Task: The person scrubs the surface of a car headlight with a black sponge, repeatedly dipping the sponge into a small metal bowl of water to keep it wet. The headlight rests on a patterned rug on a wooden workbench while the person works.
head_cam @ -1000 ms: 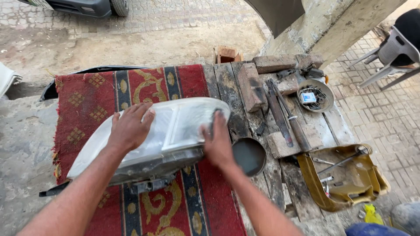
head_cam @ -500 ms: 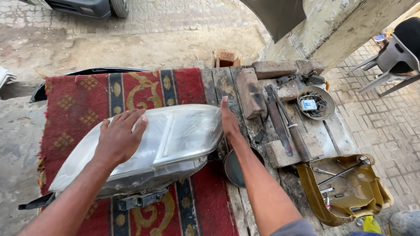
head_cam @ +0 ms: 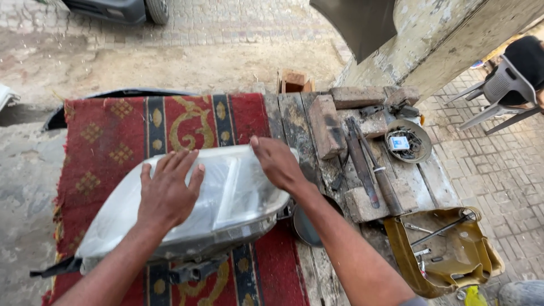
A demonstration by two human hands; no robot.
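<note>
A large car headlight (head_cam: 226, 195) with a cloudy clear lens lies on a red patterned rug (head_cam: 113, 141). My left hand (head_cam: 167, 192) rests flat on the middle of the lens, fingers spread. At the lens's upper right corner my right hand (head_cam: 277, 161) lies palm down with its fingers pointing left. A black bracket (head_cam: 190, 271) sticks out under the headlight's near edge.
A wooden bench (head_cam: 300, 124) to the right carries bricks (head_cam: 326, 119), long metal tools (head_cam: 362, 153), a round dish of small parts (head_cam: 408, 140) and a dark bowl (head_cam: 306, 226). A cut yellow container (head_cam: 453, 252) holds tools. A plastic chair (head_cam: 498, 90) stands far right.
My right hand has moved from the headlight's right edge up onto the lens's top right corner. My left hand stayed on the lens while the headlight shifted slightly.
</note>
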